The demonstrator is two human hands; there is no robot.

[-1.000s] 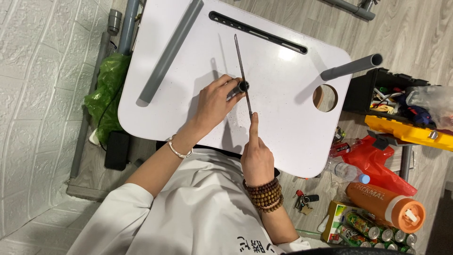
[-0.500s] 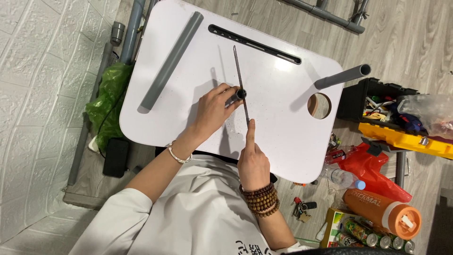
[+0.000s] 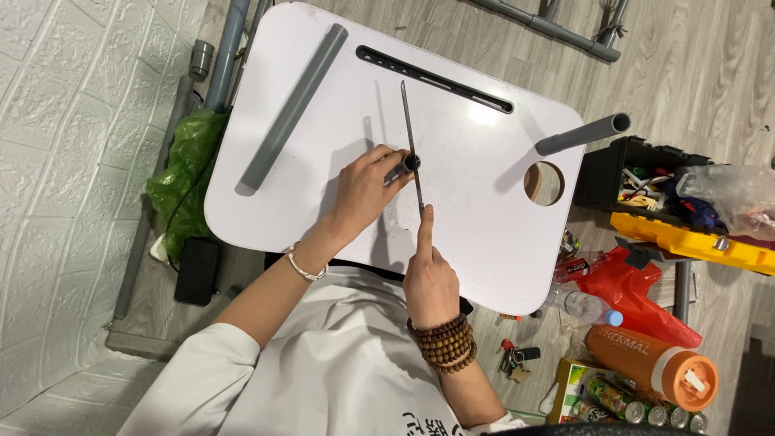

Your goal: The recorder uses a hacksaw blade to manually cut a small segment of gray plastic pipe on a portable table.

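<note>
A white desk (image 3: 484, 234) over wood flooring, both hands at a short grey pipe.

The left hand (image 3: 362, 192) is curled around the short pipe piece (image 3: 406, 165), pinning it to the desk. The right hand (image 3: 429, 278) grips what looks like a thin saw blade (image 3: 410, 137), forefinger stretched along it; the blade crosses the pipe's end just beside the left fingertips.

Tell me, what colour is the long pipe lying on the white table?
Grey. The long pipe shows best in the head view.
</note>
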